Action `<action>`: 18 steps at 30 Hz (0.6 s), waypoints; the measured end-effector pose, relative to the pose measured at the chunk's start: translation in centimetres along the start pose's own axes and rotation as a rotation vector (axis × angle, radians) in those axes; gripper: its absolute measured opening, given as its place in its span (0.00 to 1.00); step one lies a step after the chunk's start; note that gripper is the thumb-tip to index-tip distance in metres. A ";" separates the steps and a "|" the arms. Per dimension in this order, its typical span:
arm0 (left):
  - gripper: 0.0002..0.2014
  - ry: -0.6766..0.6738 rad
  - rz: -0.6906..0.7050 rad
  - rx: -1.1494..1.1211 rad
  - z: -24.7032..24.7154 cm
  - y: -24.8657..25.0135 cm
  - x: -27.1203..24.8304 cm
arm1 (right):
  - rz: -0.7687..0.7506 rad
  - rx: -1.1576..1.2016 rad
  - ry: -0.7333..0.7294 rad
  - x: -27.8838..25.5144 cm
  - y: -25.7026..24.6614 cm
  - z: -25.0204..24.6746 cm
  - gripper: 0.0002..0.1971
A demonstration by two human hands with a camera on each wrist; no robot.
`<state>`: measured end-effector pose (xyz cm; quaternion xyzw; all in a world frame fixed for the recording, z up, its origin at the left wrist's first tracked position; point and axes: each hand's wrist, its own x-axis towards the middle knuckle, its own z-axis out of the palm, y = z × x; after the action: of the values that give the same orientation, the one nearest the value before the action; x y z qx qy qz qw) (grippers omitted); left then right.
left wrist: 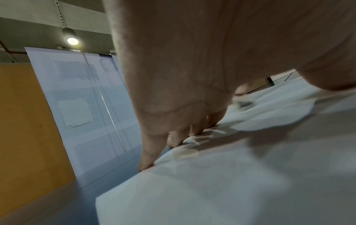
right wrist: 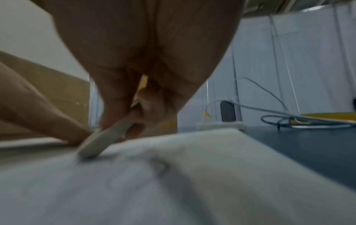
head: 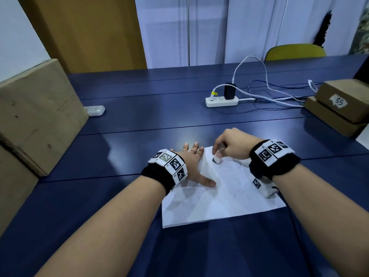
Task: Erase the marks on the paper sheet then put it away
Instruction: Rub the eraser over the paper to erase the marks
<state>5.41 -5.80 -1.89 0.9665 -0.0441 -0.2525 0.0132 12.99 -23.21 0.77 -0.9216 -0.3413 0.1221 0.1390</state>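
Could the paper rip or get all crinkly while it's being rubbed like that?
Yes, it might. The eraser is pinched in the right hand and pushes on the paper sheet near its far edge, where thin paper could wrinkle or tear. The left hand presses only the sheet's left side, so the right side could slide. Faint marks nearer the person could get missed.

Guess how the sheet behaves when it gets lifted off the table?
Likely floppy: the sheet is one thin leaf lying flat on the table. Probably light and prone to sliding, since the left hand presses it flat while the right hand rubs with the eraser.
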 end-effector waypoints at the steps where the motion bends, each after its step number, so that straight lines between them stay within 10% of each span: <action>1: 0.68 0.000 -0.003 0.000 0.0 0.0 0.0 | -0.011 0.006 -0.071 -0.4 -0.2 -0.1 0.06; 9: 0.68 0.010 0.008 -0.001 0.1 -0.2 0.1 | 0.037 0.045 0.097 0.5 -0.4 -0.2 0.05; 15: 0.67 0.015 0.001 -0.012 0.1 -0.1 0.0 | -0.003 0.126 -0.258 -0.8 -0.1 -0.3 0.05; 18: 0.68 0.013 0.004 -0.014 0.3 -0.1 0.1 | 0.039 0.090 -0.027 0.3 0.1 -0.2 0.05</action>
<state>5.36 -5.68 -2.15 0.9679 -0.0440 -0.2464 0.0205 13.33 -23.12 0.87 -0.9192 -0.3193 0.1522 0.1732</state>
